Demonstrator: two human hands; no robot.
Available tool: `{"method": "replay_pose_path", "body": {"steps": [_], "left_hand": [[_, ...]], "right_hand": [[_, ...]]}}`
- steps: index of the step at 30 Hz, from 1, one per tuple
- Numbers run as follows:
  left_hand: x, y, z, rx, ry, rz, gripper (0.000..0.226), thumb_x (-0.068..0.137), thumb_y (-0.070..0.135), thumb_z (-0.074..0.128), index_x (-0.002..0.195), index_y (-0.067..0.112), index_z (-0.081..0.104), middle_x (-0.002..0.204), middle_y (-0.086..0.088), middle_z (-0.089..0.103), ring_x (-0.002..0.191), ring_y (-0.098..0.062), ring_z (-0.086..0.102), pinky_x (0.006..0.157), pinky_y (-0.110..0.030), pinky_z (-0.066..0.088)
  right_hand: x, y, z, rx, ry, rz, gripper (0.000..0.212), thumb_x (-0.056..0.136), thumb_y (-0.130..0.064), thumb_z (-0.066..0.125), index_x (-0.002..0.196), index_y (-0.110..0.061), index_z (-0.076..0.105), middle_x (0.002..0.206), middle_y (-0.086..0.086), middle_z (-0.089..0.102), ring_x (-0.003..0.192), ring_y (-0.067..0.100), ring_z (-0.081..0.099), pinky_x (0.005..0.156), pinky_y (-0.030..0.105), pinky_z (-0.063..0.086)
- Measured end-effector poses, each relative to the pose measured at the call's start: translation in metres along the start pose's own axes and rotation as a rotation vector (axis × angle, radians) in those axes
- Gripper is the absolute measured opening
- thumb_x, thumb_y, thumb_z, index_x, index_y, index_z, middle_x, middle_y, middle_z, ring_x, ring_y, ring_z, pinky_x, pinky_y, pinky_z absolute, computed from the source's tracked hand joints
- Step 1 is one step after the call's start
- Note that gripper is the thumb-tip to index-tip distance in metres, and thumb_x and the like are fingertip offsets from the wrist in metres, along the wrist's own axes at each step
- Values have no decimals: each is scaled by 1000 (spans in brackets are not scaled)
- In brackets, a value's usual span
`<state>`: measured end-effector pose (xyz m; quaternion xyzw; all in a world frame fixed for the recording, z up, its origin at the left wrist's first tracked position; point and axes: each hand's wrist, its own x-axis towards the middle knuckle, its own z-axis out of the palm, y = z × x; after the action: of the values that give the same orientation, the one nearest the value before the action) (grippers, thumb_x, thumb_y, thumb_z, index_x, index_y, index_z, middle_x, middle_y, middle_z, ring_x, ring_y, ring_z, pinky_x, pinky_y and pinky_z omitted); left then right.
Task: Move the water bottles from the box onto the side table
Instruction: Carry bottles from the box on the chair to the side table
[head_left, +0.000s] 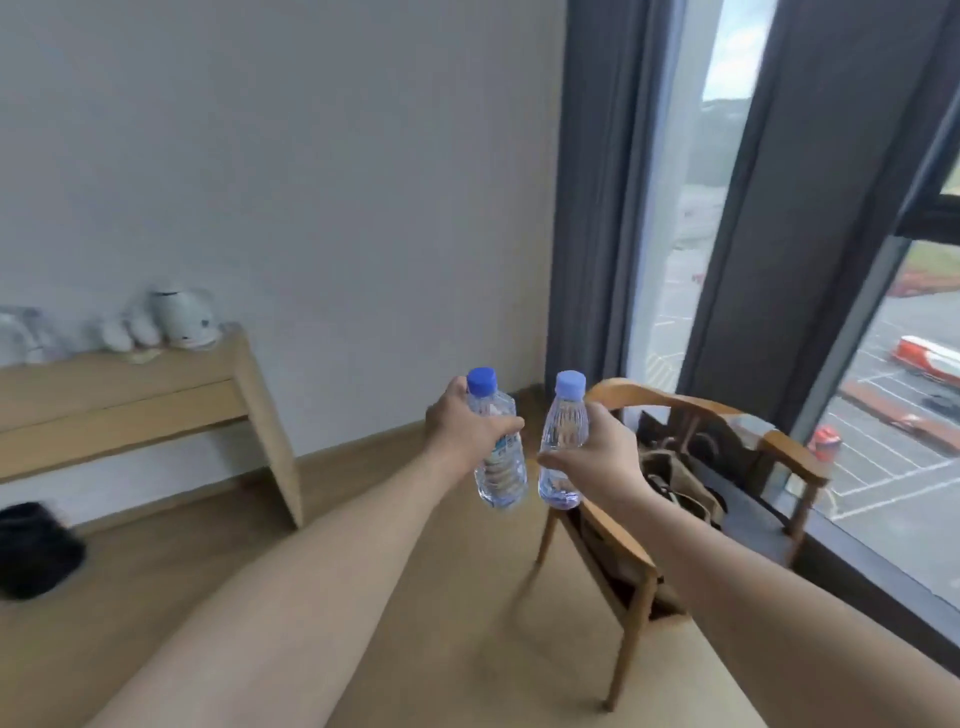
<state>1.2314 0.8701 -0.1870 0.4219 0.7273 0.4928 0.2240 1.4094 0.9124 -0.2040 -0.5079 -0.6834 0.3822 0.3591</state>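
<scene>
Two bottles are in the air, one per hand, both upright with blue caps on top and neither resting on anything. The left hand (467, 431) is wrapped round the middle of the left bottle (496, 447), thumb across its front; the right hand (597, 457) grips the right bottle (563, 447) about its lower half, fingers curled behind. The bottles hang close together, not touching so far as can be seen, above the floor just left of a wooden chair (675, 467). No box and nothing plainly a side table is in view, so this looks like the carrying stage. To do it well: keep both bottles upright, hold by the body and not the cap since thin plastic gives under a squeeze, and set them down one at a time, well in from the edge. Counted: two bottles, two caps, one chair, one wooden bench (156, 405) at the wall with a kettle (184, 314) near its right end.
</scene>
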Motion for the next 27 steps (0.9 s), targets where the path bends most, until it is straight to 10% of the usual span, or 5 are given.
{"method": "replay_pose_path", "body": {"steps": [9, 27], "left_hand": [[47, -106, -212, -15, 320, -209, 63, 46, 48, 81, 103, 34, 56, 98, 8, 67, 90, -13, 66, 84, -37, 57], [219, -219, -504, 80, 731, -363, 61, 55, 44, 86, 106, 35, 53, 98, 12, 61, 83, -4, 61, 62, -25, 46]], "right_hand": [[30, -110, 222, 30, -338, -117, 47, 57, -25, 84, 98, -26, 60, 91, -6, 67, 85, 14, 67, 76, 36, 58], [169, -307, 585, 76, -750, -408, 54, 60, -22, 87, 103, -27, 55, 95, -6, 66, 87, 18, 65, 80, 38, 56]]}}
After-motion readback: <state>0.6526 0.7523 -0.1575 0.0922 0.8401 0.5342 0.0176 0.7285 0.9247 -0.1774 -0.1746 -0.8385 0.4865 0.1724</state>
